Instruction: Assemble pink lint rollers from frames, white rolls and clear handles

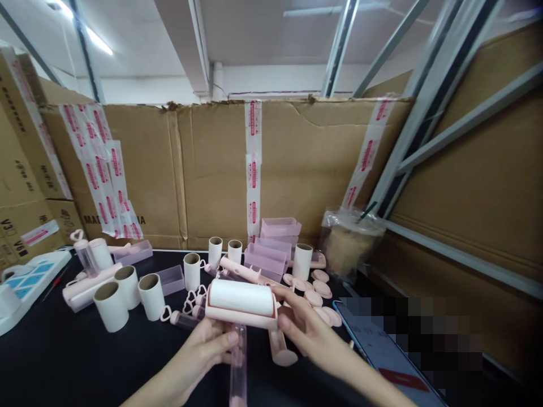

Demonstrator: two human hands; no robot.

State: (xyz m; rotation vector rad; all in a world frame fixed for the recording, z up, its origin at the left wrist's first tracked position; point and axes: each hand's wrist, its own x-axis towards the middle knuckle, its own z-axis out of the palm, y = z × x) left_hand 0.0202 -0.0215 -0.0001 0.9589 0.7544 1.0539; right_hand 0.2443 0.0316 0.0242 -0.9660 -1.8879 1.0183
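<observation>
A lint roller (242,297) with a white paper roll in a pink housing is held level in front of me. My left hand (214,343) is closed around its clear purple handle (238,370), just below the housing. At the roller's right end, my right hand (302,321) grips the pink housing between thumb and fingers. Under that end lies a pink tube-shaped part (280,347). Heart-shaped loops on clear handles (184,320) lie to the left of the roller. Several flat pink discs (314,298) are scattered behind my right hand.
White paper rolls (111,308) stand at left. Purple trays (266,259) are stacked at the back, near a wrapped drink cup (350,243). A phone (382,350) lies at right, a white-and-blue case (31,282) at far left. A cardboard wall (212,169) closes off the back.
</observation>
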